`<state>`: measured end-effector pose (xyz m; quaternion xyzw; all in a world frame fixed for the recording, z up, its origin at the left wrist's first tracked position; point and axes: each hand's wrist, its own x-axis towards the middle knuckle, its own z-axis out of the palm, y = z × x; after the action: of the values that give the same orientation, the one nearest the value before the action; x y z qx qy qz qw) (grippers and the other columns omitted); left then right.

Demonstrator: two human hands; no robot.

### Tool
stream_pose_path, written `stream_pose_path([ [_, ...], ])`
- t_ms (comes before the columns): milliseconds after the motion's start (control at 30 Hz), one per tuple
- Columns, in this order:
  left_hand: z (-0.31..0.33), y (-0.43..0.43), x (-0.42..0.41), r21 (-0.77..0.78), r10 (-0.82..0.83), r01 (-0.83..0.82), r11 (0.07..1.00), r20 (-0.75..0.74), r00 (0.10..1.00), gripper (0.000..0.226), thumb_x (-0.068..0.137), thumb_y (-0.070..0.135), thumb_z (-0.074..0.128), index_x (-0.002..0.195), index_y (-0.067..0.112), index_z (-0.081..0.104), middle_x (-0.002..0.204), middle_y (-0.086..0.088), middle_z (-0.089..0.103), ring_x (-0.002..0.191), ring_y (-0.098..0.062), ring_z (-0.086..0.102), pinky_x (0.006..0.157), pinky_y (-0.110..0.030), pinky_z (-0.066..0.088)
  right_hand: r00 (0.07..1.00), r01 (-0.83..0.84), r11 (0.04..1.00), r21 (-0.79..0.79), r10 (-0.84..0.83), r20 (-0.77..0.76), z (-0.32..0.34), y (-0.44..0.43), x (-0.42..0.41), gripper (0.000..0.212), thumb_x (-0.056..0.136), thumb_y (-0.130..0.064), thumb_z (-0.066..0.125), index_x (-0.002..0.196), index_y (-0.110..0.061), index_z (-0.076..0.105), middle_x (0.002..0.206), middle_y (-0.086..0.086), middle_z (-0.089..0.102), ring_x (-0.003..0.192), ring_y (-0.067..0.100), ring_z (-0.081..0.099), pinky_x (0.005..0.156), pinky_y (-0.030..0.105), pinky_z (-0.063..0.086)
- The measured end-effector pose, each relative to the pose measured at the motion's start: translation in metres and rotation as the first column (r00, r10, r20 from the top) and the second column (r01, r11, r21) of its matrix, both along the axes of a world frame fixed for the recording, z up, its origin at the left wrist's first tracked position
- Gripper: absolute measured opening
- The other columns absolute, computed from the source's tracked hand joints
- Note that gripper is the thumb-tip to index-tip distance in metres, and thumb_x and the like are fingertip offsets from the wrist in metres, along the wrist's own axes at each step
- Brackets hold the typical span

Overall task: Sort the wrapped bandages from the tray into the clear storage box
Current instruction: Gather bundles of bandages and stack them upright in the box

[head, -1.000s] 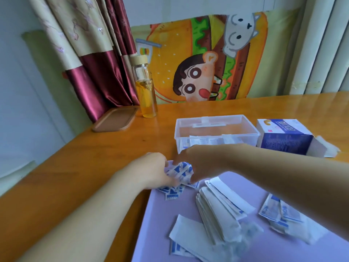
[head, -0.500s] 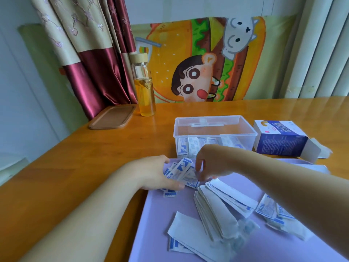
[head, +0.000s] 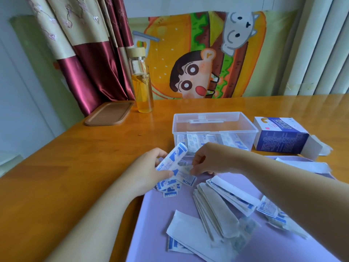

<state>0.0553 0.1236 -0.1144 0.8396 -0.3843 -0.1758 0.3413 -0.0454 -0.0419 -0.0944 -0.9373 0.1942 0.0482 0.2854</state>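
Note:
A lilac tray [head: 154, 220] lies at the table's near edge with several white and blue wrapped bandages [head: 213, 210] scattered on it. My left hand [head: 149, 171] grips a small stack of wrapped bandages [head: 174, 157], raised over the tray's far left corner. My right hand [head: 209, 159] pinches one wrapper [head: 186, 172] from the same bunch. Just beyond the hands stands the clear storage box [head: 215, 118], lid off, with several bandages lying along its front wall.
A blue and white bandage carton [head: 279, 137] lies open to the right of the box. A glass bottle of yellow liquid [head: 141, 82] and a brown wooden tray [head: 109, 113] stand at the back left. Curtains and a cartoon cloth hang behind the table.
Both hands have lifted the bunch of bandages off the tray corner. The left hand now holds the stack tilted up, while the right hand has slid to one wrapper's edge.

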Motion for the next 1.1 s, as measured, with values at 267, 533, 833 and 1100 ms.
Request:
stream_pose_path([
  [267, -0.002, 0.001, 0.001, -0.124, 0.025, -0.029, 0.992, -0.032, 0.999, 0.017, 0.085, 0.024, 0.068, 0.094, 0.026, 0.054, 0.102, 0.009, 0.067, 0.084, -0.004, 0.067, 0.062, -0.024, 0.058, 0.925, 0.151, 0.988, 0.023, -0.150, 0.349, 0.011, 0.000, -0.014, 0.014, 0.083, -0.016, 0.066, 0.069, -0.017, 0.062, 0.074, 0.005, 0.071, 0.059, 0.015, 0.061, 0.052, 0.020, 0.044],
  [533, 0.002, 0.003, -0.003, -0.232, 0.000, -0.034, 0.972, -0.145, 0.989, 0.011, 0.087, 0.017, 0.065, 0.097, 0.015, 0.062, 0.094, 0.006, 0.072, 0.082, -0.007, 0.070, 0.074, -0.034, 0.059, 0.937, 0.187, 0.949, 0.256, -0.250, 0.244, 0.002, 0.001, -0.018, 0.006, 0.083, -0.021, 0.069, 0.080, -0.018, 0.065, 0.062, -0.006, 0.059, 0.051, 0.006, 0.050, 0.045, 0.013, 0.036],
  [833, 0.003, 0.002, -0.001, -0.271, 0.056, -0.083, 0.959, -0.105, 0.993, 0.008, 0.089, 0.017, 0.063, 0.090, 0.024, 0.060, 0.087, 0.006, 0.072, 0.083, -0.003, 0.067, 0.074, -0.031, 0.057, 0.663, 0.160, 0.941, 0.298, -0.327, 0.673, 0.063, -0.012, -0.029, 0.014, 0.088, -0.017, 0.063, 0.075, -0.019, 0.060, 0.053, -0.008, 0.058, 0.045, 0.004, 0.049, 0.048, 0.017, 0.038],
  [1100, -0.006, -0.005, -0.009, -0.098, -0.058, 0.064, 0.993, 0.071, 0.996, 0.037, 0.090, 0.017, 0.058, 0.123, 0.034, 0.051, 0.110, 0.016, 0.063, 0.095, -0.003, 0.063, 0.079, -0.030, 0.055, 0.791, 0.467, 0.884, -0.010, -0.413, 0.451, 0.083, -0.086, 0.005, 0.030, 0.091, 0.000, 0.042, 0.105, -0.012, 0.065, 0.085, 0.013, 0.064, 0.077, 0.025, 0.060, 0.079, 0.037, 0.054],
])
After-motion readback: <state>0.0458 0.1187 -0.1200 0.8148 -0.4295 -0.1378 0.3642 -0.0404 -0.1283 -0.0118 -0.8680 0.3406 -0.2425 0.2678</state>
